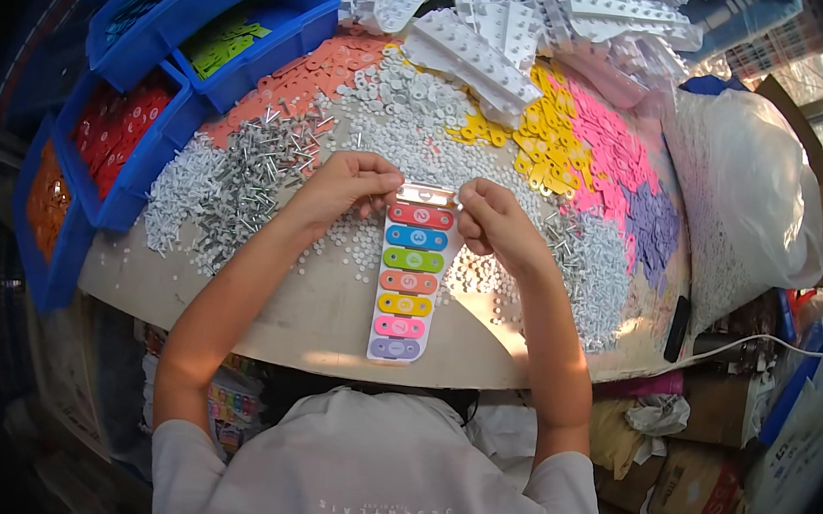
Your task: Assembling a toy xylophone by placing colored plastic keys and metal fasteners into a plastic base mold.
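Note:
A toy xylophone (404, 305) lies on the table in front of me, a tapered white base with a column of coloured bars, its narrow end towards me. At its far end, the top bar (427, 196) shines with glare. My left hand (351, 185) is closed, its thumb and fingertips pinching the left end of that bar. Closed too, my right hand (500, 226) has its fingertips pressed together at the bar's right end. Whatever small thing may be between the right fingertips is hidden. Small metal dots show at the ends of the lower bars.
Metal pins (260, 180) and white washer-like pieces (405, 110) lie heaped beyond my hands. Loose yellow bars (552, 132), pink bars (617, 148) and purple bars (651, 229) lie right. Blue bins (195, 106) stand left. White plastic bases (477, 62) pile up behind; a plastic sack (745, 188) stands right.

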`<state>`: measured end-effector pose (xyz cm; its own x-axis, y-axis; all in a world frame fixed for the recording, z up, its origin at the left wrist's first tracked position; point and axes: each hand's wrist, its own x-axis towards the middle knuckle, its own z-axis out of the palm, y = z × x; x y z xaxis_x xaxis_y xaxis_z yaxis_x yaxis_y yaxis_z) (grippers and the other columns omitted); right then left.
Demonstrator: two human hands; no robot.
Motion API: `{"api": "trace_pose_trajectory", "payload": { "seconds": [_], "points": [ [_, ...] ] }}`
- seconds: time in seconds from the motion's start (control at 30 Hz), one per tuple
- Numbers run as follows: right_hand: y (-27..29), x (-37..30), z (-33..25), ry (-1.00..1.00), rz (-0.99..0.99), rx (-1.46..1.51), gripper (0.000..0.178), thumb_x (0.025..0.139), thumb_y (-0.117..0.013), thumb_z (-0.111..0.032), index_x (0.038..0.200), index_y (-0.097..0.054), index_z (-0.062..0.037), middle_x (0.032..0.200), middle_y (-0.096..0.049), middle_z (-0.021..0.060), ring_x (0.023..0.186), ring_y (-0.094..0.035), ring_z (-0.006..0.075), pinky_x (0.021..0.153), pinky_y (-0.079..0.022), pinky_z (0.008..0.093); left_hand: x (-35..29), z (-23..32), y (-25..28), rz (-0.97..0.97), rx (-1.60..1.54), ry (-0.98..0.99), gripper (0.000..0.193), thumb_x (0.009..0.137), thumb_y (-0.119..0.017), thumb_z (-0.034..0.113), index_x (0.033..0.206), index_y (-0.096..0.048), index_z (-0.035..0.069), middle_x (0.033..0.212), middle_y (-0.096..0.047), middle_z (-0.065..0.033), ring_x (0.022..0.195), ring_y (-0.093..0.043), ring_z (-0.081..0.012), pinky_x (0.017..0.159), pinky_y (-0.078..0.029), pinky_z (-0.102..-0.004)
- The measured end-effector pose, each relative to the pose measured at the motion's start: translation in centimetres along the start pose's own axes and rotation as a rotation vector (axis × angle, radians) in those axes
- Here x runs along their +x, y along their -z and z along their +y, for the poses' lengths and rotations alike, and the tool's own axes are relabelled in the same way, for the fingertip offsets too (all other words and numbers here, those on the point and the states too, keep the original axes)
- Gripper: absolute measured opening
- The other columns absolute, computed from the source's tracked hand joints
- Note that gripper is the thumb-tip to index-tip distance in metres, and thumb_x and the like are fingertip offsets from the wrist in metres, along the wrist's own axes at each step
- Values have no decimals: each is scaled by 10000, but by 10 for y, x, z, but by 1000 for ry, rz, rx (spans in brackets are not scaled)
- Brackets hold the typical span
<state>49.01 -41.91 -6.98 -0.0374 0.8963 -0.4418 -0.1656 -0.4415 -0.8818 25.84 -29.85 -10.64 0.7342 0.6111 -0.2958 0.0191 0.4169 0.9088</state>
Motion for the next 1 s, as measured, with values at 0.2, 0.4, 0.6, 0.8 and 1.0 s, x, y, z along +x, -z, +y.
{"api": "trace_pose_trajectory", "payload": {
  "seconds": [0.2,0.4,0.6,0.8,1.0],
  "points": [
    [-1,6,-5,-82,40,-87,233,1078,-464,-282,997,-521,-72,636,-487,-26,467,-472,81,409,-318,217,4,-2,1,7,-1,-6,173,943,-697,181,1001,-697,18,792,-685,-4,669,-602,-50,521,-436,-189],
    [-7,3,-17,37,180,-584,208,1032,-553,-227,1004,-544,-21,643,-602,47,454,-528,106,400,-385,267,4,3,2,-2,47,24,172,935,-699,175,1010,-693,21,790,-683,0,664,-602,-47,515,-439,-185],
    [2,7,-17,79,187,-669,257,1016,-573,-230,992,-618,22,618,-615,74,412,-530,127,402,-407,293,6,14,-6,-12,159,92,198,930,-711,230,967,-655,43,727,-659,12,557,-548,-36,452,-388,-187],
    [11,17,-22,-36,8,-678,388,1030,-552,-323,932,-708,18,583,-593,60,409,-529,128,405,-420,298,10,19,-5,42,349,294,333,876,-760,355,908,-649,42,646,-581,14,487,-496,-60,400,-340,-221],
    [17,28,-20,-110,2,-683,429,974,-641,-392,857,-703,15,587,-592,58,423,-533,124,402,-429,296,15,15,-5,-3,313,304,307,897,-734,347,832,-614,72,630,-553,14,480,-470,-63,399,-330,-229]
  ]
}}
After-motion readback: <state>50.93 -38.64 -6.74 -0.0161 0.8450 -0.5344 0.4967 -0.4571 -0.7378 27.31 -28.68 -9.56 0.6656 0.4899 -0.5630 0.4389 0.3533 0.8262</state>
